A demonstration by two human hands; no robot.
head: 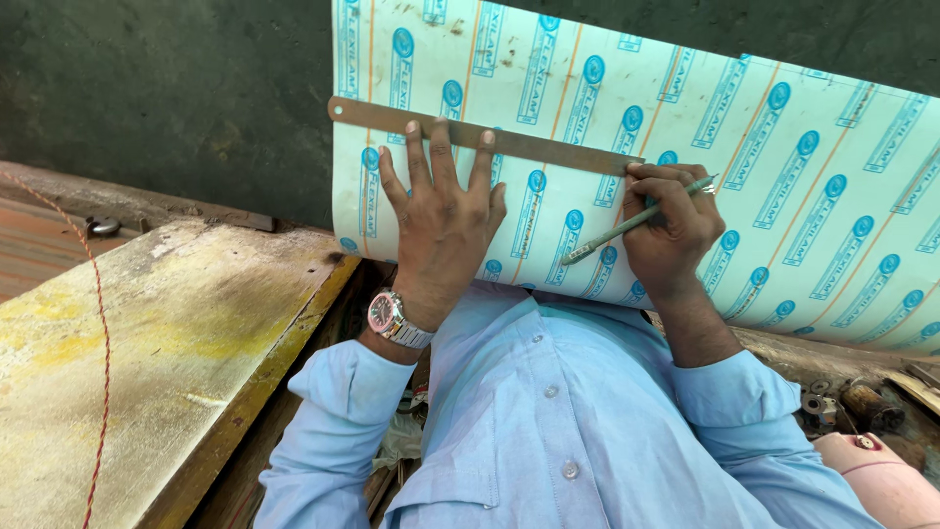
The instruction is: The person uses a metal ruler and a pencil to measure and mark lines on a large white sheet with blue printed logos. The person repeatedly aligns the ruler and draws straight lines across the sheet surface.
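- Head view: your left hand (441, 220) reaches forward from the pale blue sleeve, palm down, fingers spread wide and flat. It grips nothing; the fingertips press on the long metal ruler (485, 135) and the palm lies on the printed laminate sheet (783, 196) just below it.
- The ruler lies across the sheet, slanting slightly down to the right, its left end just past the sheet's left edge.
- Your right hand (671, 220) is bent at the wrist, fingers curled closed around a thin pencil (636, 220). The pencil's far end sits at the ruler's right end, against its lower edge; the near end points back toward your chest.
- The sheet curves up in front of you, its lower edge resting near your shirt.
- A wristwatch (392, 318) sits on your left wrist; a worn wooden board (147, 362) lies to your left.
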